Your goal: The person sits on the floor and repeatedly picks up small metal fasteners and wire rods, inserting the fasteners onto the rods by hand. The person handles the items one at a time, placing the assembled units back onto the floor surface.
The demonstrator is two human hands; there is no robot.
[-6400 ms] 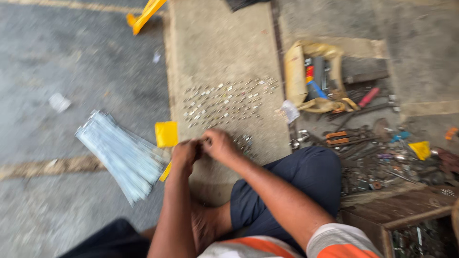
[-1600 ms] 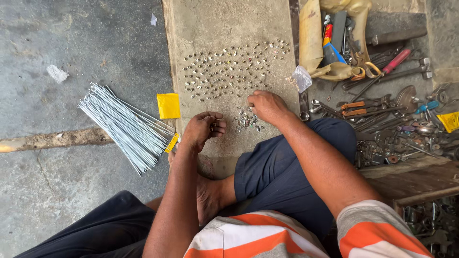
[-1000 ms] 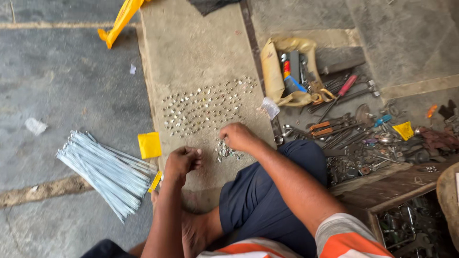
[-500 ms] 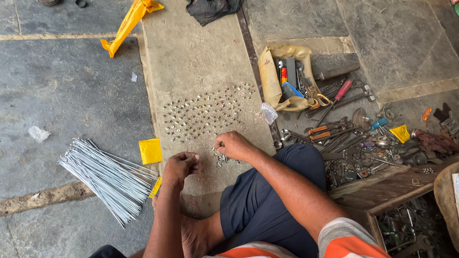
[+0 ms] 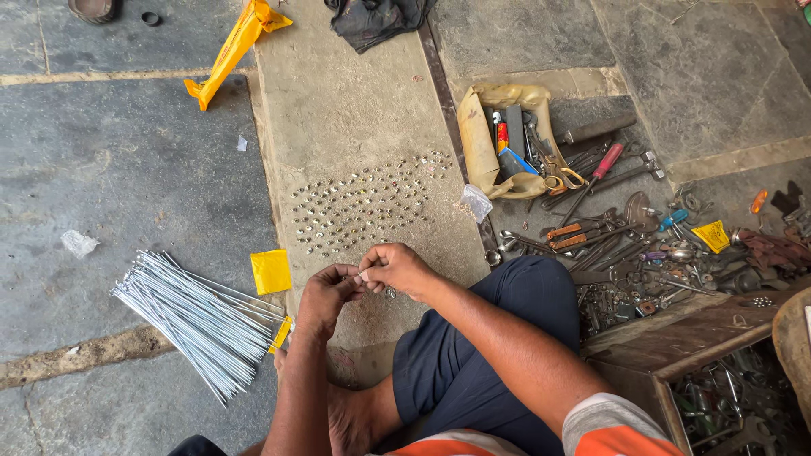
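While 0.5 s ago the hands were apart, now the left hand (image 5: 325, 291) and right hand (image 5: 397, 268) meet, pinching a tiny metal piece (image 5: 361, 276) between fingertips above the rows of small nipples (image 5: 363, 203) on the stone slab (image 5: 355, 110).

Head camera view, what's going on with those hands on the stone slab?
A person sits on the ground, left hand and right hand meeting over a tiny metal piece pinched between the fingertips. Ahead, rows of small shiny metal nipples stand on the stone slab. A bundle of thin silver spokes lies beside the left hand.
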